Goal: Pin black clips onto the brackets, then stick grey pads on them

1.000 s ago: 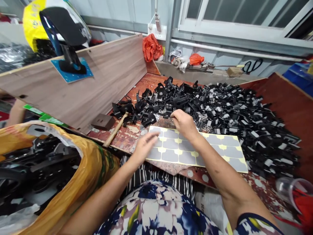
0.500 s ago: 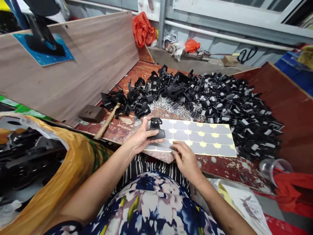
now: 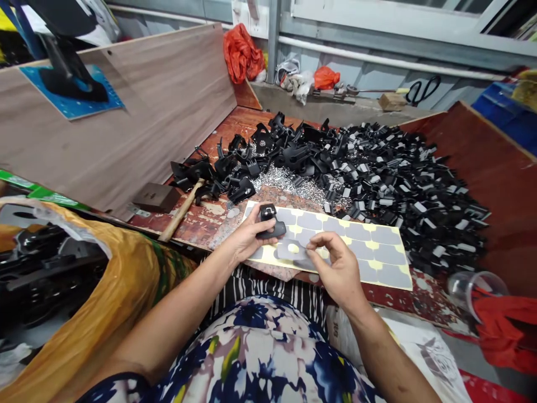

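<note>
My left hand (image 3: 248,234) is closed round a small black clip-like part (image 3: 272,222) above the left end of a yellow-backed sheet (image 3: 384,249) of grey stickers. Pinched between the thumb and finger of my right hand (image 3: 339,267) is a grey sticker (image 3: 289,250), lifted over the sheet just right of the black part. A pale round spot shows on or through that sticker. The sheet lies tilted on a speckled stone slab (image 3: 271,270) and the red worn tabletop.
Black parts (image 3: 390,179) lie heaped behind the sheet, beside small silvery metal pieces (image 3: 285,178). A hammer (image 3: 181,211) and brown block (image 3: 155,197) lie left. An orange sack (image 3: 130,268) stands front left, a clear cup (image 3: 476,288) at right.
My right hand has moved right and now holds a sticker off the sheet. The sheet's right end has shifted toward me. My left hand still holds the black part.
</note>
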The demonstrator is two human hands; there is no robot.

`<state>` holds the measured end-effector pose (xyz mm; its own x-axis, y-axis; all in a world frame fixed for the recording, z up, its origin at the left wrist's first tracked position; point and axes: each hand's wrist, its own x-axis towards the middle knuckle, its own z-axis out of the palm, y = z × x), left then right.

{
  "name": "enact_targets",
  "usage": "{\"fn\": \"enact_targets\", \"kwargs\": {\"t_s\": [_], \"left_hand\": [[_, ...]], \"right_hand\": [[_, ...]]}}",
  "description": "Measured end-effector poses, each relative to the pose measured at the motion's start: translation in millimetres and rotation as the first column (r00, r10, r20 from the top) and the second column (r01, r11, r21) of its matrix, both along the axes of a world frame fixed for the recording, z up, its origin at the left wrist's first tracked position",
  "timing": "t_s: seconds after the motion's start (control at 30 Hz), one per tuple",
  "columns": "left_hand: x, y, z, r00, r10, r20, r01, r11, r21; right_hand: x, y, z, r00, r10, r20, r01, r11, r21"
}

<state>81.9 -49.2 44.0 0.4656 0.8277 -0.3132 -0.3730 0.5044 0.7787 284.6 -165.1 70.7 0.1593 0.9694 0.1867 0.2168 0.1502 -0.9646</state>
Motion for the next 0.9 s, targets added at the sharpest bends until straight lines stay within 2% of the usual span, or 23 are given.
{"fn": "enact_targets", "kwargs": {"t_s": [0.07, 0.17, 0.27, 0.47, 0.9], "left_hand": [[-4, -11, 5.5, 0.995, -0.015, 0.099, 0.020, 0.999, -0.051], [-7, -26, 13.5, 0.979, -0.045, 0.200, 0.063, 0.995, -0.081], [-7, -34, 17.6, 0.968, -0.069, 0.240, 0.093, 0.991, -0.093], [-10, -36, 14.2, 0.945, -0.078, 0.316, 0.114, 0.989, -0.096], [-11, -34, 12.7, 0.945, -0.064, 0.320, 0.106, 0.987, -0.118]], "right_hand": [[-4, 11, -10.6, 0.997, -0.071, -0.017, 0.072, 0.996, 0.053], [-14, 22, -20.2, 0.997, -0.047, -0.059, 0.050, 0.997, 0.057], [-24, 26, -22.0, 0.998, -0.036, -0.054, 0.039, 0.998, 0.052], [-32, 30, -23.4, 0.999, -0.042, 0.003, 0.042, 0.998, 0.053], [-34, 35, -26.9, 0.999, -0.041, 0.001, 0.041, 0.997, 0.063]]}}
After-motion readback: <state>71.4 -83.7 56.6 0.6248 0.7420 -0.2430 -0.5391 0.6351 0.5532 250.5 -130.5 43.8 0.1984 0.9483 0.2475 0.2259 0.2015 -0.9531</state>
